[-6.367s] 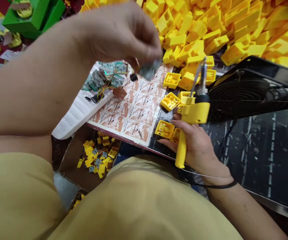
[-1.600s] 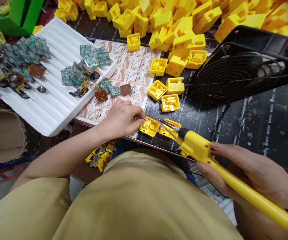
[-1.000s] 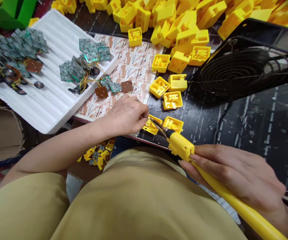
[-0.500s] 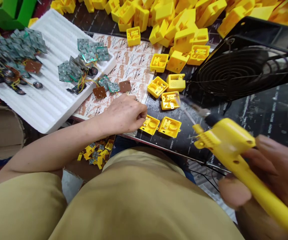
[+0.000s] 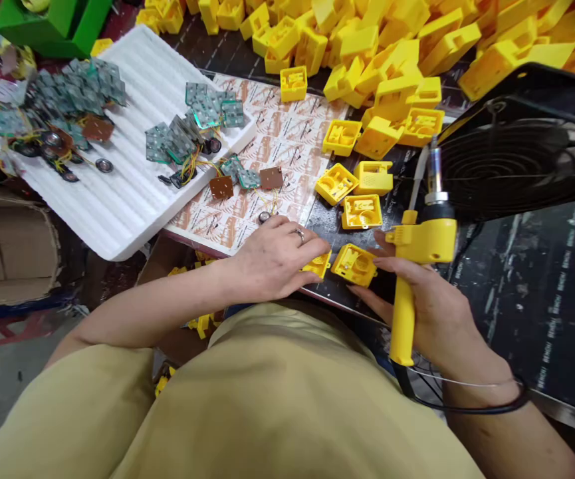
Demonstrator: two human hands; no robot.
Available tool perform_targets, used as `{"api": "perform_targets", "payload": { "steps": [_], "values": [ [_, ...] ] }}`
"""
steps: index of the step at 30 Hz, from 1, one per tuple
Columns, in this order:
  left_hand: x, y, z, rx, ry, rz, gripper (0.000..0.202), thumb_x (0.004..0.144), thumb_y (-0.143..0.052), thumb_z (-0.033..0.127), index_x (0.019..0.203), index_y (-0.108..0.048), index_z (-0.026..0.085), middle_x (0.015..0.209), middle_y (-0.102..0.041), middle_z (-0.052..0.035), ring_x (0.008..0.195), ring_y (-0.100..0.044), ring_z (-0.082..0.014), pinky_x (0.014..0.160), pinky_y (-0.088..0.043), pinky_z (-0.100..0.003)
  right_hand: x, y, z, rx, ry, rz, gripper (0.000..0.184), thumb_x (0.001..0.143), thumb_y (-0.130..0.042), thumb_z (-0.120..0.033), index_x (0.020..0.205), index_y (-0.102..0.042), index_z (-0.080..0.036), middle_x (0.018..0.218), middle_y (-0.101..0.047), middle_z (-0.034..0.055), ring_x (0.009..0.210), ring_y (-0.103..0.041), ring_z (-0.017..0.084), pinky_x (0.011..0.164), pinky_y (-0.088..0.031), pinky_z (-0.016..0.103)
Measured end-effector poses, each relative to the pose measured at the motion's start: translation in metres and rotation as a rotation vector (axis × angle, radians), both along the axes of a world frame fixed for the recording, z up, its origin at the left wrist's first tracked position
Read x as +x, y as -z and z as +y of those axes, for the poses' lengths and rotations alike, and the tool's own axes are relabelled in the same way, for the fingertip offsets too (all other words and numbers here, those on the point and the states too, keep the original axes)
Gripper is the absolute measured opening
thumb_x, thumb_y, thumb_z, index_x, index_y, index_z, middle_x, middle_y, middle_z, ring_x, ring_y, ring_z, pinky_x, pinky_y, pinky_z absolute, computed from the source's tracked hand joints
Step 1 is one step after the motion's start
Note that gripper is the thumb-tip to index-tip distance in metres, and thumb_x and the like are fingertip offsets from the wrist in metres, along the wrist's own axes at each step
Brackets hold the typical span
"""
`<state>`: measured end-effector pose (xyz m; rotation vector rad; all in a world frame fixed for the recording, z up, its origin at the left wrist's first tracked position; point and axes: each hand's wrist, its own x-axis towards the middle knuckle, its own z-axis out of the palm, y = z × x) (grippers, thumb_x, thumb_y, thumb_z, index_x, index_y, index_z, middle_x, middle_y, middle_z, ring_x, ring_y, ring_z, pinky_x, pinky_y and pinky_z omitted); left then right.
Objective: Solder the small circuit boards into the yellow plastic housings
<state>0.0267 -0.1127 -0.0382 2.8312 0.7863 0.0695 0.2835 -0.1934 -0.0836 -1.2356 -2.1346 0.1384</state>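
My left hand (image 5: 280,259) is closed on the near edge of a small open yellow plastic case (image 5: 320,266), which its fingers partly cover. In my right hand (image 5: 429,299) is a yellow soldering gun (image 5: 403,313), held upright with its metal tip (image 5: 435,169) pointing away from me. The right thumb and fingertips also reach to either side of a second open case (image 5: 354,265); whether they touch it I cannot tell. Just beyond, another open case (image 5: 361,211) lies on the black bench. Moulded ribs and a round speaker seat show inside the cases.
A white foam tray (image 5: 132,226) on the left carries green circuit boards (image 5: 78,86) and wired speakers. Brown and green boards (image 5: 221,187) lie on printed paper. Yellow cases (image 5: 357,46) are heaped at the back. A black fan (image 5: 516,153) stands at the right, near the soldering gun.
The soldering gun has swung from pointing left to upright, and my right hand has come in to the near cases. My left hand has moved onto the left one. The camera view has shifted.
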Motion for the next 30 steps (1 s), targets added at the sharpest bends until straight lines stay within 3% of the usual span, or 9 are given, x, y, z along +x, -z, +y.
{"api": "perform_targets", "payload": {
  "steps": [3, 6, 8, 11, 15, 19, 23, 27, 30],
  "values": [
    [-0.017, -0.014, 0.020, 0.002, -0.007, -0.009, 0.032, 0.098, -0.054, 0.046, 0.109, -0.068, 0.019, 0.107, -0.076, -0.0055, 0.099, -0.067, -0.0245, 0.098, -0.042, -0.043, -0.010, 0.001, 0.004, 0.023, 0.043, 0.042, 0.060, 0.086, -0.078, -0.020, 0.137, -0.048, -0.024, 0.129, -0.066, 0.0114, 0.114, -0.068, 0.027, 0.090, -0.061, 0.040],
    [-0.026, -0.024, 0.058, 0.086, -0.150, -0.084, 0.030, 0.099, -0.048, 0.040, 0.102, -0.071, 0.021, 0.110, -0.074, -0.0047, 0.105, -0.064, -0.0251, 0.099, -0.041, -0.044, -0.025, 0.000, 0.014, 0.058, 0.080, 0.051, 0.057, 0.086, -0.078, -0.022, 0.135, -0.048, -0.024, 0.121, -0.069, 0.0109, 0.105, -0.071, 0.028, 0.084, -0.062, 0.040],
    [-0.022, -0.018, 0.082, 0.131, -0.227, -0.054, 0.025, 0.095, -0.052, 0.035, 0.094, -0.072, 0.020, 0.102, -0.072, -0.0059, 0.109, -0.061, -0.0283, 0.099, -0.040, -0.047, -0.035, 0.000, 0.023, 0.092, 0.062, 0.011, 0.047, 0.089, -0.074, -0.023, 0.131, -0.051, -0.023, 0.110, -0.071, 0.0093, 0.094, -0.073, 0.026, 0.076, -0.062, 0.038],
    [-0.010, 0.005, 0.101, 0.150, -0.260, 0.062, 0.015, 0.086, -0.059, 0.029, 0.082, -0.069, 0.018, 0.093, -0.069, -0.0077, 0.112, -0.059, -0.0318, 0.099, -0.041, -0.049, -0.044, 0.000, 0.031, 0.092, 0.038, -0.015, 0.041, 0.092, -0.071, -0.025, 0.129, -0.052, -0.019, 0.103, -0.071, 0.0089, 0.087, -0.072, 0.025, 0.070, -0.062, 0.036],
    [-0.006, 0.024, 0.100, 0.137, -0.275, 0.058, 0.018, 0.088, -0.052, 0.020, 0.079, -0.067, 0.016, 0.101, -0.070, -0.0098, 0.114, -0.058, -0.0319, 0.100, -0.042, -0.050, -0.042, -0.001, 0.030, 0.064, 0.038, 0.007, 0.048, 0.092, -0.071, -0.029, 0.133, -0.048, -0.020, 0.111, -0.070, 0.0101, 0.094, -0.072, 0.025, 0.076, -0.063, 0.038],
    [-0.016, 0.018, 0.101, -0.006, -0.213, -0.074, 0.019, 0.092, -0.051, 0.024, 0.090, -0.069, 0.019, 0.105, -0.074, -0.0056, 0.108, -0.063, -0.0250, 0.103, -0.043, -0.047, -0.041, 0.002, 0.030, 0.078, 0.068, 0.020, 0.047, 0.092, -0.071, -0.023, 0.133, -0.049, -0.024, 0.106, -0.071, 0.0052, 0.092, -0.072, 0.022, 0.077, -0.063, 0.033],
    [-0.016, 0.017, 0.101, -0.148, -0.098, -0.159, 0.019, 0.092, -0.052, 0.024, 0.094, -0.071, 0.021, 0.089, -0.074, 0.0009, 0.092, -0.066, -0.0176, 0.115, -0.034, -0.052, -0.044, 0.001, 0.033, 0.088, 0.093, 0.011, 0.047, 0.092, -0.072, -0.027, 0.134, -0.050, -0.025, 0.099, -0.071, 0.0033, 0.087, -0.073, 0.022, 0.074, -0.062, 0.034],
    [-0.007, 0.017, 0.091, -0.061, -0.063, -0.082, 0.021, 0.089, -0.051, 0.023, 0.086, -0.072, 0.021, 0.084, -0.073, -0.0015, 0.099, -0.064, -0.0225, 0.116, -0.029, -0.060, -0.039, -0.008, 0.028, 0.091, 0.104, 0.024, 0.054, 0.087, -0.078, -0.030, 0.133, -0.052, -0.024, 0.102, -0.073, 0.0045, 0.092, -0.073, 0.024, 0.082, -0.063, 0.036],
    [-0.005, 0.008, 0.085, -0.010, -0.091, -0.068, 0.020, 0.088, -0.052, 0.024, 0.088, -0.071, 0.021, 0.100, -0.074, -0.0036, 0.108, -0.062, -0.0261, 0.115, -0.031, -0.062, -0.031, -0.015, 0.020, 0.071, 0.147, 0.096, 0.057, 0.082, -0.082, -0.021, 0.131, -0.054, -0.024, 0.114, -0.073, 0.0058, 0.100, -0.073, 0.023, 0.088, -0.062, 0.035]
  ]
}}
